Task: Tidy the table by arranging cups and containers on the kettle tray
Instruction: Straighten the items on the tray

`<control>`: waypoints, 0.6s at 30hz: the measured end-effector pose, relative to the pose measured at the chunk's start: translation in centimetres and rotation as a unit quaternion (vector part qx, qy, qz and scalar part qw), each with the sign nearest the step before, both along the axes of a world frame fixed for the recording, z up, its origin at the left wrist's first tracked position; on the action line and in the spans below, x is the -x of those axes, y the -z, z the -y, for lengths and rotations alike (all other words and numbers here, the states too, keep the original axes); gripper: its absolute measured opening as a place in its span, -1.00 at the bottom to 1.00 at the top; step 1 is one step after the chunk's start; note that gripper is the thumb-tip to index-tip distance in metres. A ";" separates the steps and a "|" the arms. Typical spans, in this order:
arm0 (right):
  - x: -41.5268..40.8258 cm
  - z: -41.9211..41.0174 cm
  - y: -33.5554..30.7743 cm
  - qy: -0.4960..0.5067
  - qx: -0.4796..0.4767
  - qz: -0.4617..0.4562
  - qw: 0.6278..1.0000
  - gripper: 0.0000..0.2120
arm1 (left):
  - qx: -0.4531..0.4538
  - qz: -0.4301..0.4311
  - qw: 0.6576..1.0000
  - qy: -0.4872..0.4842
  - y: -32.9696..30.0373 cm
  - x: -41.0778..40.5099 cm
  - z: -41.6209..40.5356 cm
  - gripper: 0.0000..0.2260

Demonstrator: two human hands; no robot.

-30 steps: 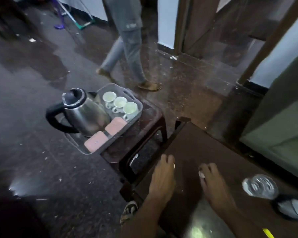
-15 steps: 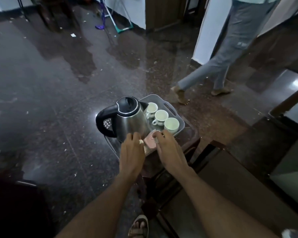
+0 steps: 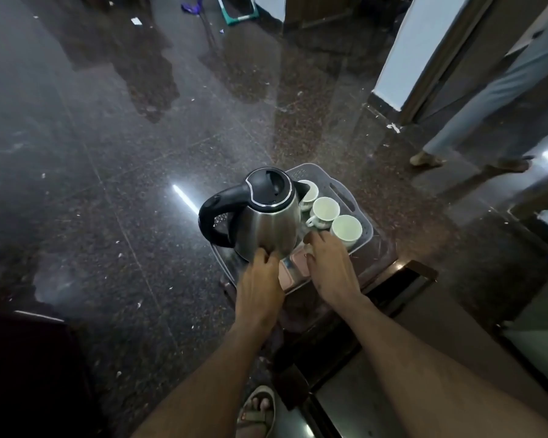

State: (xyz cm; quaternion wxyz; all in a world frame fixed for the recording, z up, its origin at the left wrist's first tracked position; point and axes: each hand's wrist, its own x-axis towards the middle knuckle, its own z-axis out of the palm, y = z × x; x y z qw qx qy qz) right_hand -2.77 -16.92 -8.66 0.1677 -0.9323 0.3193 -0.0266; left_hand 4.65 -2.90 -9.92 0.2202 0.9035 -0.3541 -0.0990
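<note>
A steel kettle (image 3: 268,222) with a black lid and handle stands on the left of the grey kettle tray (image 3: 359,210). Three white cups (image 3: 326,208) sit in a row along the tray's right side. Two pink-lidded containers (image 3: 295,268) lie at the tray's near edge, mostly hidden under my hands. My left hand (image 3: 260,286) lies over the left container, and its fingertips touch the kettle's base. My right hand (image 3: 329,270) curls over the right container, next to the nearest cup (image 3: 346,228).
The tray rests on a small dark wooden table (image 3: 389,263). A larger dark table (image 3: 355,403) is at the lower right. Another person's legs (image 3: 487,115) are at the upper right. My sandalled foot (image 3: 257,409) stands on the speckled floor.
My hands left the large table and reached the tray's near edge, settling on the pink containers. The view swung left, and the other person walked off to the right.
</note>
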 end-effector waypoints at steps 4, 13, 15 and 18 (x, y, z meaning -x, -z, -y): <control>-0.2 0.1 0.0 0.018 -0.005 -0.007 1.000 -0.75 | 0.019 0.000 1.000 -0.007 0.0 0.5 -0.6 -0.62; 0.6 0.8 -0.6 0.075 -0.058 0.099 0.991 -0.57 | 0.045 0.002 0.993 -0.104 0.2 0.9 -0.7 -0.82; 2.2 0.6 -0.6 0.116 -0.048 0.126 0.984 -0.58 | 0.061 -0.010 0.991 -0.115 0.1 1.1 -0.7 -0.81; 7.1 -0.3 -0.2 0.160 -0.053 0.155 0.973 -0.59 | 0.074 0.037 0.990 -0.111 -0.6 2.5 -0.5 -0.73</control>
